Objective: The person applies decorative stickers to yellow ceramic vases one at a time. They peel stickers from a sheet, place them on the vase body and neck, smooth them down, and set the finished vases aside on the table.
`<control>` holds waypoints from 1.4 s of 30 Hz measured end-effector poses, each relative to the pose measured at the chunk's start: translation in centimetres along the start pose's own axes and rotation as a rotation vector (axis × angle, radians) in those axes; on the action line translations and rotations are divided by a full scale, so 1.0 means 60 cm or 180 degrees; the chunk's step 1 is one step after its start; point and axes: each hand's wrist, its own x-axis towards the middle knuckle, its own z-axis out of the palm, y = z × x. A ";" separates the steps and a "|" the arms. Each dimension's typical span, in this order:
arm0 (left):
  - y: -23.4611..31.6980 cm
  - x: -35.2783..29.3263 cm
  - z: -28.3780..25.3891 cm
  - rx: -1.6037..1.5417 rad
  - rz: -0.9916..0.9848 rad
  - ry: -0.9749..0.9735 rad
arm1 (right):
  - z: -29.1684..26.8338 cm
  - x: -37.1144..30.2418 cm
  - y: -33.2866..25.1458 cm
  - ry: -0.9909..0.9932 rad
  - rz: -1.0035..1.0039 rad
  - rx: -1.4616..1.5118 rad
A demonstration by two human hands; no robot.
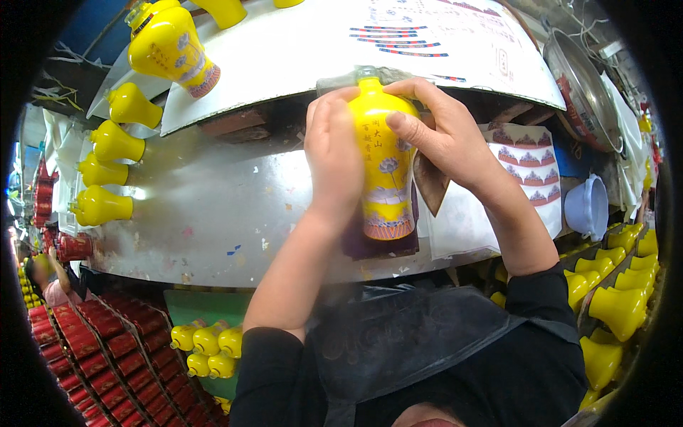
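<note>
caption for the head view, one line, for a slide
Left hand and right hand flank a flowered yellow bottle at a grey table.

centre vase [377, 188]: yellow, purple lotus, patterned base band
printed sheet [526, 160]: white, repeating red-purple motifs
basin [587, 208]: pale lavender
sleeves [265, 370]: black

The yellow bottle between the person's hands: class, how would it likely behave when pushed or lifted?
The yellow bottle is probably slippery, being glossy. Its rounded body might roll on its side; broad shoulders above a slimmer waist could favour tipping.
</note>
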 end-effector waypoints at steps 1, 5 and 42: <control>0.000 -0.003 -0.001 -0.0010 0.0085 -0.0038 | -0.002 0.003 -0.001 -0.0019 -0.0044 -0.0203; -0.002 -0.003 -0.005 0.1020 0.0719 -0.0316 | 0.000 0.012 -0.011 0.0045 0.0049 -0.0709; -0.025 -0.019 -0.023 0.1220 0.1328 -0.0537 | -0.018 -0.001 0.012 -0.0236 -0.1197 -0.1429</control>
